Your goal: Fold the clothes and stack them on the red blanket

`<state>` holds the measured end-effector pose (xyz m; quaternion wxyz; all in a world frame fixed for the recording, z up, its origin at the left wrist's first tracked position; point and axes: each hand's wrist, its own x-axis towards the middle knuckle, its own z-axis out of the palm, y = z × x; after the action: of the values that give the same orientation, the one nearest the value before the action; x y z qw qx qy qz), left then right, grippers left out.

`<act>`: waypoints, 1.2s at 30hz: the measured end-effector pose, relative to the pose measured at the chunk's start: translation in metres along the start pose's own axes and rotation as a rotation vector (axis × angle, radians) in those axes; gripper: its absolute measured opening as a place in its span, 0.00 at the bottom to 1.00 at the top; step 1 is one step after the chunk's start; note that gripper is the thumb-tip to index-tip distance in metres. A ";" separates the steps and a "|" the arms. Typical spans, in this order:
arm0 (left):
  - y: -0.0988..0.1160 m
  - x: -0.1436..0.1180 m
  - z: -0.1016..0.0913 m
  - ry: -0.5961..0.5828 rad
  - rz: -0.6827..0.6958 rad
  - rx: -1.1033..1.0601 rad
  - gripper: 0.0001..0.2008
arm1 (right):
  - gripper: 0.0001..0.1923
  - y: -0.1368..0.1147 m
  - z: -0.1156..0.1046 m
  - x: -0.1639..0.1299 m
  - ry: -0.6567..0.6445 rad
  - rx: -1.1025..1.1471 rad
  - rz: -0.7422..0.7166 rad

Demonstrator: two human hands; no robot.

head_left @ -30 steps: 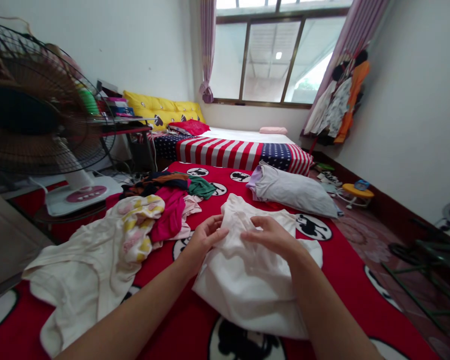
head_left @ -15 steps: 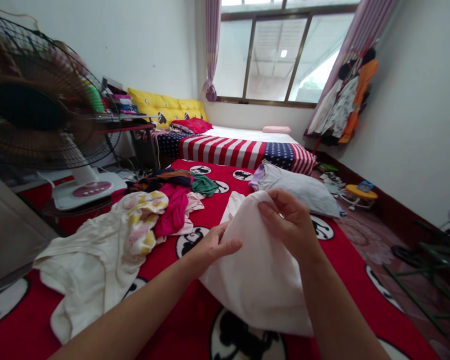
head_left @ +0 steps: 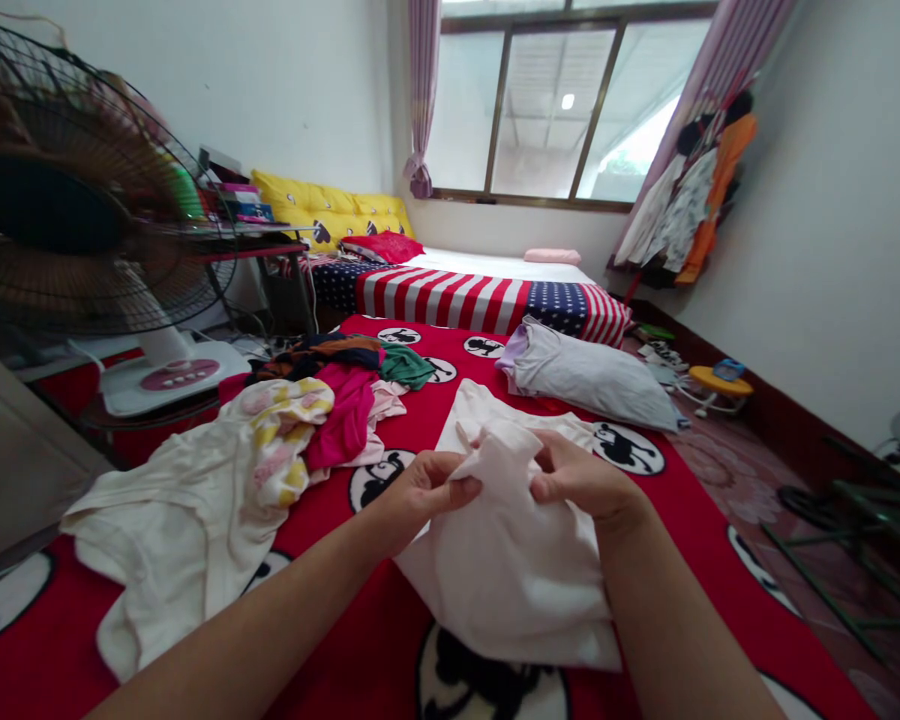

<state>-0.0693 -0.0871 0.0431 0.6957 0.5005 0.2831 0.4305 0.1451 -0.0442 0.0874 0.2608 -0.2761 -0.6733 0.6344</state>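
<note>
From left: one fan [head_left: 49,203], one heap of rumpled clothes [head_left: 345,415], then one left hand [head_left: 426,490] and one right hand [head_left: 591,480], each pinching, thumb against fingers, one white garment [head_left: 514,560] partly raised from one red blanket [head_left: 360,610]; rightmost, one grey bundle [head_left: 596,377], one yellow stool [head_left: 709,379].

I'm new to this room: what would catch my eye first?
In front, the left hand and right hand pinch a white garment on a bright red blanket. Behind, a bed with a stars-and-stripes cover stands below the window; a big fan looms at left.
</note>
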 end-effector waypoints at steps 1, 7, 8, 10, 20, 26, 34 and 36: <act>0.001 0.000 0.000 -0.009 -0.010 0.016 0.17 | 0.30 0.001 -0.002 -0.001 -0.002 0.004 0.013; 0.018 -0.007 -0.013 -0.203 -0.105 0.194 0.19 | 0.14 -0.011 -0.009 -0.003 0.461 -0.056 -0.174; 0.020 -0.011 -0.017 -0.260 -0.173 0.249 0.18 | 0.14 -0.015 -0.008 -0.003 0.546 -0.087 -0.235; 0.025 -0.018 -0.024 -0.309 -0.276 0.355 0.14 | 0.13 -0.019 -0.004 -0.002 0.708 -0.164 -0.344; 0.002 -0.049 -0.037 0.000 -0.362 0.354 0.18 | 0.20 0.022 -0.011 0.030 0.876 -0.780 -0.225; 0.018 -0.040 -0.044 0.142 -0.197 0.987 0.19 | 0.16 -0.010 -0.045 -0.020 0.966 -0.793 -0.047; 0.026 0.045 0.018 0.039 0.264 1.315 0.15 | 0.19 0.005 -0.053 -0.072 0.639 -1.179 0.728; 0.011 0.066 0.039 -0.057 0.283 1.373 0.17 | 0.17 0.018 -0.054 -0.073 0.557 -1.117 0.730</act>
<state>-0.0096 -0.0454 0.0694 0.1666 0.8699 0.4047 0.2273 0.2354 -0.0559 0.0728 0.0142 -0.7270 -0.6704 0.1481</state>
